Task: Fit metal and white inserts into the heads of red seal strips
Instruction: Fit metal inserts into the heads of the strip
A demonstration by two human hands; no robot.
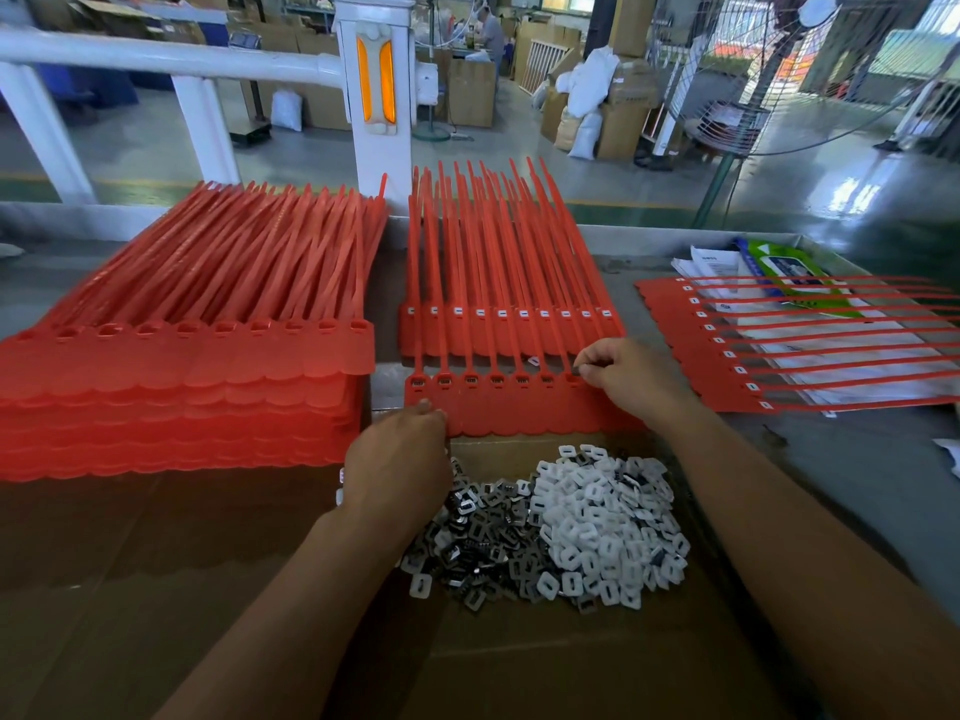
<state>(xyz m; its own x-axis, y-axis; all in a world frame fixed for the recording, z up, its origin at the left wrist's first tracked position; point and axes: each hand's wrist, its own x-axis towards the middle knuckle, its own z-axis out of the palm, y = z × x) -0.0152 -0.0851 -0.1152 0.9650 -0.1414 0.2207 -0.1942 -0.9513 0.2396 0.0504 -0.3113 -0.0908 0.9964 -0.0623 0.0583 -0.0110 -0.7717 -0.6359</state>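
Red seal strips [511, 407] lie on the table [857, 459] as the right hand [631, 379] pinches a metal insert [582, 370] at one head, with the left hand [397, 462] gripping their near edge; pressing it home looks the next move.

2 bare hands in view, both forearms extended forward. Left hand [397, 462]: back uppermost, fingers curled under, contents hidden. Right hand [631, 379]: ahead and right of the left, thumb and fingertips [589, 367] pinching a small dark piece [578, 370]. Hands apart.
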